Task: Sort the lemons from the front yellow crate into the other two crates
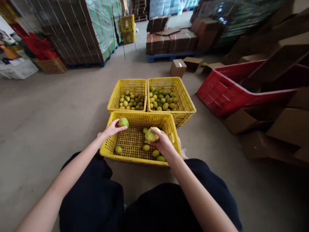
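Closed around a round green mango (124, 122), my left hand (113, 128) is over the left part of the near yellow crate (140, 159). My right hand (164, 143) grips a larger yellow-green mango (152, 134) above the crate's right side. Under my hands, a few mangoes lie on the perforated crate bottom, one (118, 149) at the left and several (155, 153) at the right. Directly beyond stand two more yellow crates, a left one (113, 98) and a right one (184, 100), both holding many green and yellow mangoes.
To the right stands a red crate (217, 93) stuffed with cardboard, with open boxes (253, 120) beside it. A small carton (178, 67) sits behind the yellow crates. Farther back are a blue pallet (171, 57) of flattened cardboard and a tall wrapped stack (72, 29).
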Demonstrator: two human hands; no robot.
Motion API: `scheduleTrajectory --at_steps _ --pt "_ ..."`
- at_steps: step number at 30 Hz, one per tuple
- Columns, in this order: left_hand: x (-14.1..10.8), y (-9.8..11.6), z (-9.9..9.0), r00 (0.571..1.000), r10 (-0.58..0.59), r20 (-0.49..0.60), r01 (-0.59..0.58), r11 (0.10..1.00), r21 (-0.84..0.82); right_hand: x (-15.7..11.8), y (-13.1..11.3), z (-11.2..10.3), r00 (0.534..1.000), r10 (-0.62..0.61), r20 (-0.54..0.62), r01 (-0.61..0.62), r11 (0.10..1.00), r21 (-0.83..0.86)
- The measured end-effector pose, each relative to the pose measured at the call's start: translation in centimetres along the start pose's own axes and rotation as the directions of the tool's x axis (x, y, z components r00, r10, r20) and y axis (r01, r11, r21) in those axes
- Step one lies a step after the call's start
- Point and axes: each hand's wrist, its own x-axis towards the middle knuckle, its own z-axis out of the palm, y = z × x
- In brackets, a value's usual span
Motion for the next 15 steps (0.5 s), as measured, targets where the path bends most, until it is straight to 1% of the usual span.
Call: scheduleTrajectory --at_steps 2,3,5,7,10,13,15 --pt "-2.0 1.5 -0.4 0.999 -0.008 -0.034 0.0 0.974 -0.224 -0.3 0.1 0.7 1.0 0.012 0.023 -0.013 1.0 0.012" --pt "-2.8 1.9 -0.3 0.999 -0.013 -0.038 0.001 0.955 -0.298 -0.4 0.1 1.0 0.998 0.013 0.053 -0.015 1.0 0.021" --pt "-3.9 2.4 0.3 0.999 -0.01 -0.047 -0.008 0.928 -0.373 -0.6 0.1 1.3 0.99 -0.006 0.137 0.002 1.0 0.03" --pt "-4.3 2.5 1.1 0.998 0.026 -0.055 -0.045 0.927 -0.372 -0.5 0.1 1.5 0.983 -0.052 0.178 0.042 0.997 0.06" --pt "-4.1 2.7 2.0 0.996 0.088 -0.034 -0.094 0.949 -0.301 -0.2 -0.1 1.8 0.979 -0.098 0.177 0.082 0.992 0.099" --pt "-3.7 3.0 2.4 0.99 0.127 -0.061 -0.138 0.965 -0.224 -0.2 -0.3 2.5 0.98 -0.09 0.18 0.067 0.989 0.129" --pt "-3.4 3.4 2.6 0.986 0.147 -0.081 -0.161 0.966 -0.204 -0.7 -0.5 3.1 0.971 -0.087 0.222 0.048 0.983 0.176"
